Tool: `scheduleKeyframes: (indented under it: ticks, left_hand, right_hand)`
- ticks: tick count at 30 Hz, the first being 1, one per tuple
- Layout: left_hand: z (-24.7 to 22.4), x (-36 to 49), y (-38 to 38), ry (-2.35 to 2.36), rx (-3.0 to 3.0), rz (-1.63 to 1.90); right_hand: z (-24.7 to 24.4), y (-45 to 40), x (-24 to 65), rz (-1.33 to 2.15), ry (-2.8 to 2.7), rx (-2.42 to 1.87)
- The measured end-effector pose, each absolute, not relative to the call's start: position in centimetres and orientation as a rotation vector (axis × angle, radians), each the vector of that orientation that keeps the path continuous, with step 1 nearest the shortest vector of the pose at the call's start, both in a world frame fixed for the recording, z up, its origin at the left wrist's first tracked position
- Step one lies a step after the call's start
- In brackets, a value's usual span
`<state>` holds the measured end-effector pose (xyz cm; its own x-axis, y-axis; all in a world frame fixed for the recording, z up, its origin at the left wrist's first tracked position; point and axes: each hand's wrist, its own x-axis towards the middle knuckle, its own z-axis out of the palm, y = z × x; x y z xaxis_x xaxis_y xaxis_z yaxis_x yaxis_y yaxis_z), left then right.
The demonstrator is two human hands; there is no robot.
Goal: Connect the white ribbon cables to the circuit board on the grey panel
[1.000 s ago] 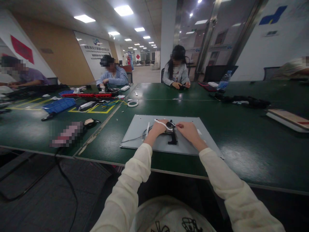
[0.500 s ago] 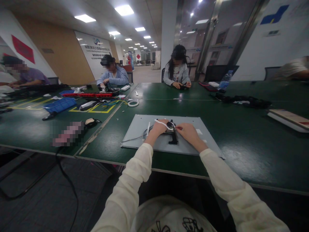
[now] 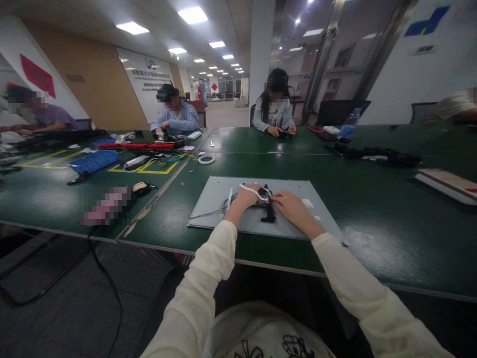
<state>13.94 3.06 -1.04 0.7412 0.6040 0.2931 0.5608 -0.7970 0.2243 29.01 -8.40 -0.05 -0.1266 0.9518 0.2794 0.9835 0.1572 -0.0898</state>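
Note:
A light grey panel lies on the green table in front of me. On its middle rests a black device with a bracket-like shape. My left hand is at the device's left side, its fingertips hidden. A white strip curves over that hand toward the device. My right hand is closed in a pinch at the device's right edge, by the strip's end; what it pinches is too small to tell. Grey cable and a short white strip lie left of my left hand.
Left of the panel are a blurred pink item, a blue tray and a roll of white tape. Two people sit across the table. A bottle, black straps and a box are on the right.
The whole view has shifted very slightly. My right fingers have moved a little at the device's right edge; otherwise both hands hold nearly the same place.

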Motion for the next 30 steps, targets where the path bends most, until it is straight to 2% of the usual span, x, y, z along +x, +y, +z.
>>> scheduleKeyframes:
  ticks: [30]
  left_hand:
    - [-2.4, 14.2, 4.1, 0.917, 2.946, 0.563]
  right_hand:
    - [-0.4, -9.9, 28.7, -0.145, -2.192, -1.742]
